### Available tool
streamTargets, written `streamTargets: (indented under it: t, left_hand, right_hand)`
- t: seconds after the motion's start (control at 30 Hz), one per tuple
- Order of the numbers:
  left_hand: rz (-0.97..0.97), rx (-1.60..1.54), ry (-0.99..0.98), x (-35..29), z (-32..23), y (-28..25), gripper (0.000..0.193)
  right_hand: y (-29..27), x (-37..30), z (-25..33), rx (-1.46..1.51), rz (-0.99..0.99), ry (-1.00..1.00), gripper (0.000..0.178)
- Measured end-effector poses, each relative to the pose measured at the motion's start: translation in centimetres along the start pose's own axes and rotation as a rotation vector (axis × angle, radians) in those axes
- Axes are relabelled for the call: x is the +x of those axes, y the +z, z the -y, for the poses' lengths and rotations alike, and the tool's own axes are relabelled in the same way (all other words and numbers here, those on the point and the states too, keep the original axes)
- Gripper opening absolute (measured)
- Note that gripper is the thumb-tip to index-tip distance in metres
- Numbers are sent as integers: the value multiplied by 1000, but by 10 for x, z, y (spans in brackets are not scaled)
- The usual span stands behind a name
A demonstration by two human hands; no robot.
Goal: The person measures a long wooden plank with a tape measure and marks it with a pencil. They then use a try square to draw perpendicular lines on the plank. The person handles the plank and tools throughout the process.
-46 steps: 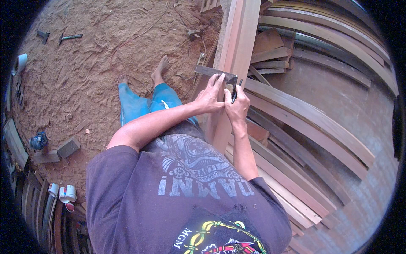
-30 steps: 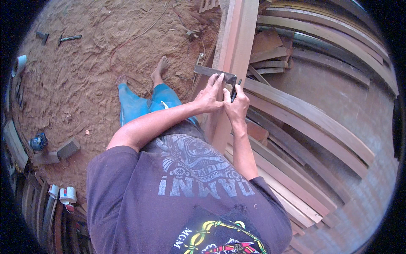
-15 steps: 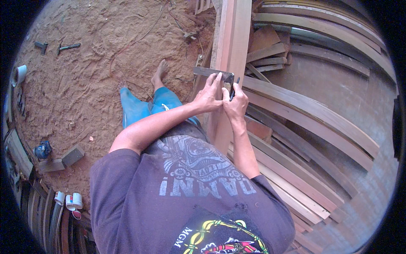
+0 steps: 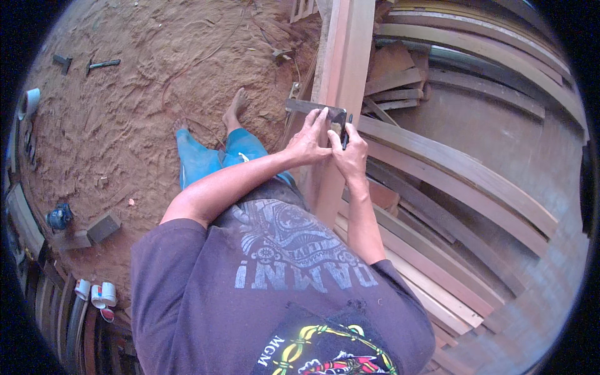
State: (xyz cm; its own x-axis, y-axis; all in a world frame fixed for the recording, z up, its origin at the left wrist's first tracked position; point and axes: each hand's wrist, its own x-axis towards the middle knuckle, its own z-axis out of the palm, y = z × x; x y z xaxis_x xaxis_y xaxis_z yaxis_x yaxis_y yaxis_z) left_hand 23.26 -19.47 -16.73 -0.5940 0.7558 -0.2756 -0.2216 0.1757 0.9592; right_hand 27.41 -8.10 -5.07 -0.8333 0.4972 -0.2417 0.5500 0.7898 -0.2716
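A try square [image 4: 315, 108] with a dark blade lies across the long reddish wooden beam [image 4: 351, 56], its far-left end sticking out past the beam's edge. My left hand [image 4: 306, 142] holds the square, fingertips pressed on its blade. Close against the square's right end, my right hand [image 4: 352, 153] grips a slim black pen [image 4: 347, 132] between thumb and fingers, the pen standing nearly upright. Both thumbs are near each other over the beam. The pen's tip is too small to make out.
Stacked boards [image 4: 462, 169] fan out on the right, with short offcuts [image 4: 394, 78] beyond them. On the sandy, sawdust-strewn ground at left lie a hammer [image 4: 103, 64], a blue power tool [image 4: 59, 215] and wooden blocks [image 4: 103, 229]. White cups [image 4: 103, 294] stand at lower left.
The pen in my right hand has tilted a little more upright. My left hand and the try square keep their place on the beam. The view has shifted slightly.
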Motion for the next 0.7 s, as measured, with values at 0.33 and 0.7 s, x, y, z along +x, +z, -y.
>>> streamTargets:
  t: [0.33,0.7]
  left_hand:
    - [22,-40,-97,-8,-23,-9,133]
    - [67,-78,-135,-8,-29,-14,132]
  right_hand:
    - [-77,79,53,-29,207,-469,29]
    - [8,154,80,-588,622,-601,56]
